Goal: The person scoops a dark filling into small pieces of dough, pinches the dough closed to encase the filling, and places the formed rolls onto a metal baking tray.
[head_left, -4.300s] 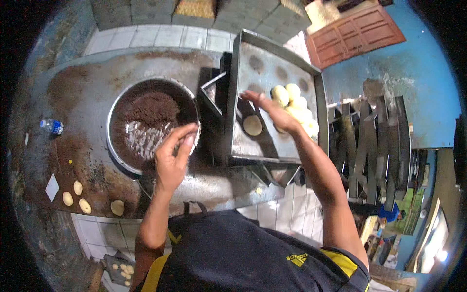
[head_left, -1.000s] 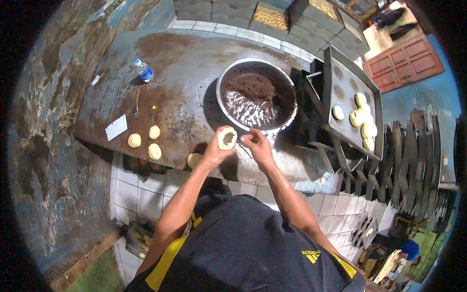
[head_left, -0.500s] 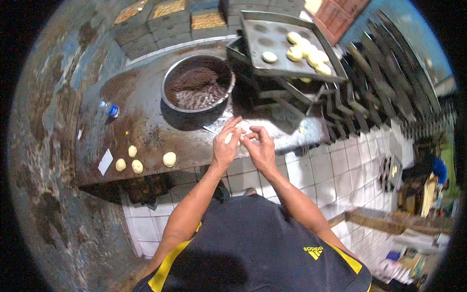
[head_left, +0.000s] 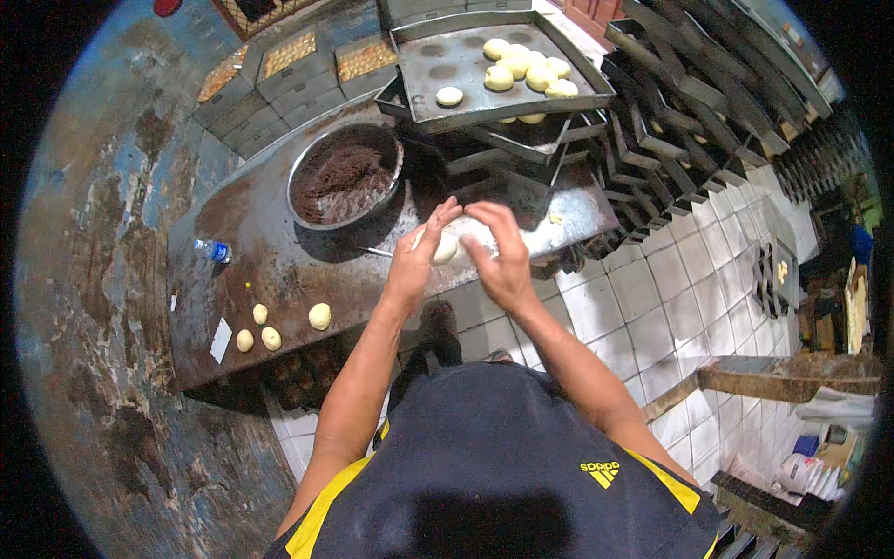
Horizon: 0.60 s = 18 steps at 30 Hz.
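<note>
Our left hand [head_left: 413, 265] cups the dough ball [head_left: 445, 248], our right hand [head_left: 505, 261] curves loosely alongside, presumably so we guard both sides!

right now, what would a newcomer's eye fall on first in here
Probably the big round bowl of dark brown mix on the table, ahead and a little left of the hands. Next, the pale balls clustered on the tray beyond the hands, bright against its grey metal. Then the white dough at centre, in the left hand with the right hand curved beside it.
</note>
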Tool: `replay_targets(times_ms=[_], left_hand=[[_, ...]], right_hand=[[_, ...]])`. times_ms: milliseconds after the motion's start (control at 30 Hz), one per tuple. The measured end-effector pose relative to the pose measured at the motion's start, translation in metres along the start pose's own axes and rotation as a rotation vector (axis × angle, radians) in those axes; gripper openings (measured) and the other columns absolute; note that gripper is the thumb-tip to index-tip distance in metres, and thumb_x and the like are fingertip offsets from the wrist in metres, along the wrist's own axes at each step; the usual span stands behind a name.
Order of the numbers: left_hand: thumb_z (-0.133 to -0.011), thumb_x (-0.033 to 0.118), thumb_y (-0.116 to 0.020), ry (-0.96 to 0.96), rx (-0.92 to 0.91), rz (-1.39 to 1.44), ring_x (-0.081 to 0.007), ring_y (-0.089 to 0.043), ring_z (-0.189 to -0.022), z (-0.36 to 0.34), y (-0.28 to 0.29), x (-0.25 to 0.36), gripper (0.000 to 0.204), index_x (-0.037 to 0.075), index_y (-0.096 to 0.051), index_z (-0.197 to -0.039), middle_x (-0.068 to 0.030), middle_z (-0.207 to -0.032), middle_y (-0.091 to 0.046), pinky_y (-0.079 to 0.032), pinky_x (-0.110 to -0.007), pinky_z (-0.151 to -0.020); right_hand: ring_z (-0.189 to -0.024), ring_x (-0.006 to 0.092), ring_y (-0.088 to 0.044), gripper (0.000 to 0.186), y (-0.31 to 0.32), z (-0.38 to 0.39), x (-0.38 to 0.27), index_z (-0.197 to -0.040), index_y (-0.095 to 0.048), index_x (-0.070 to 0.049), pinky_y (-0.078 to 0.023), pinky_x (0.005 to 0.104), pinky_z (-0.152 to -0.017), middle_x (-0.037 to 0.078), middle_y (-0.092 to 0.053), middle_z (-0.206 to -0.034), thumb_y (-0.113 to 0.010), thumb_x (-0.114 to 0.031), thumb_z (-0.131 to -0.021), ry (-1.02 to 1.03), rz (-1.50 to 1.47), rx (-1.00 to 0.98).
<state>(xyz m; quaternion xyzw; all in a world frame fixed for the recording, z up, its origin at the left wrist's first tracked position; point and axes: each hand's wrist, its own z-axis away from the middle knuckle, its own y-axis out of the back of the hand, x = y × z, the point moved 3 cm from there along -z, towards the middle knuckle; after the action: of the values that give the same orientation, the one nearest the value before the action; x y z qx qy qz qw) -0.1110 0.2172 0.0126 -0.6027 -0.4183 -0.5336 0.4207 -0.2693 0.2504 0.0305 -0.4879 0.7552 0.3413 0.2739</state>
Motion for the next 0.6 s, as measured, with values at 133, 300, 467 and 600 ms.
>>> replay_targets(times_ms=[133,300,467,600], left_hand=[[-0.109,0.046,-0.038,0.208,0.011,0.699,-0.0217,-0.025,-0.152,-0.023,-0.019,0.007,0.058,0.003,-0.055,-0.143,-0.0108,-0.164,-0.031,-0.022,-0.035,-0.122],[-0.106,0.047,-0.044,-0.006,0.024,0.631,-0.0209,-0.028,-0.150,-0.071,-0.012,0.008,0.063,0.001,-0.046,-0.149,-0.0100,-0.164,-0.030,-0.023,-0.037,-0.121],[-0.107,0.055,-0.029,0.419,0.006,0.868,-0.0205,-0.027,-0.149,-0.097,-0.046,-0.009,0.072,0.004,-0.026,-0.158,-0.0073,-0.162,-0.033,-0.019,-0.033,-0.123],[-0.108,0.052,-0.029,0.205,-0.226,1.271,-0.0166,-0.031,-0.147,-0.147,-0.035,0.048,0.067,0.005,-0.028,-0.156,-0.0085,-0.162,-0.033,-0.024,-0.033,-0.122]], right_hand=[[-0.110,0.0243,-0.060,0.050,-0.029,-0.002,0.017,-0.127,-0.055,-0.001,-0.049,0.0349,-0.095,0.015,-0.059,-0.123,-0.079,-0.018,-0.086,-0.033,-0.032,-0.070],[-0.097,0.0249,-0.059,0.030,-0.040,-0.063,0.037,-0.108,-0.062,-0.001,-0.046,0.0382,-0.086,0.012,-0.061,-0.104,-0.072,-0.025,-0.093,-0.189,-0.088,-0.085],[-0.098,0.0334,-0.057,0.015,-0.034,-0.138,0.045,-0.096,-0.060,-0.004,-0.040,0.0475,-0.096,0.015,-0.060,-0.099,-0.069,-0.010,-0.085,0.111,0.065,0.071],[-0.101,0.0335,-0.059,0.015,-0.022,-0.142,0.047,-0.089,-0.061,-0.008,-0.040,0.0540,-0.098,0.011,-0.062,-0.095,-0.073,-0.010,-0.081,0.340,0.136,-0.166]])
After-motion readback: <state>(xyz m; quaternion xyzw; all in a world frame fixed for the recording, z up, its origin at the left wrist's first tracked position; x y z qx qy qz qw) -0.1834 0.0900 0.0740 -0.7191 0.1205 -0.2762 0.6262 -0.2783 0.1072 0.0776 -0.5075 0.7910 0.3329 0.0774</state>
